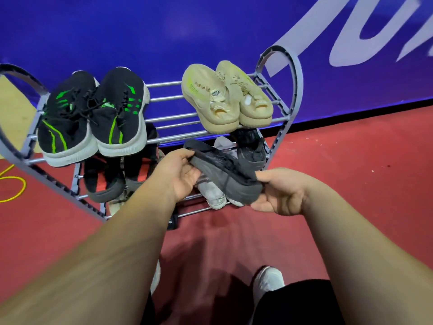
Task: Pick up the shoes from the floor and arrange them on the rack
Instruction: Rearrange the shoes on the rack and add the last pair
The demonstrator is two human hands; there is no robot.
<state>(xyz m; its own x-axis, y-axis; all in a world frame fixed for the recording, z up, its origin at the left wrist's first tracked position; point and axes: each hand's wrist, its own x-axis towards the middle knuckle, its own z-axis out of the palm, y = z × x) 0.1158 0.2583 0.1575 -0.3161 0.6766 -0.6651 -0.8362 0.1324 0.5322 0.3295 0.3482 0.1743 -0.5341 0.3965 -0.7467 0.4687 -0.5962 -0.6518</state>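
Both hands hold one dark grey shoe in front of the grey metal rack, level with its middle shelf. My left hand grips the shoe's toe end. My right hand pinches its heel end. On the top shelf stand a black pair with green stripes at the left and a beige pair at the right. Lower shelves carry a black shoe, another dark grey shoe and a white shoe, partly hidden behind the held shoe.
The rack stands on a red floor against a blue wall banner. A yellow cable lies on the floor at the left. My own white shoe and dark trouser leg show at the bottom.
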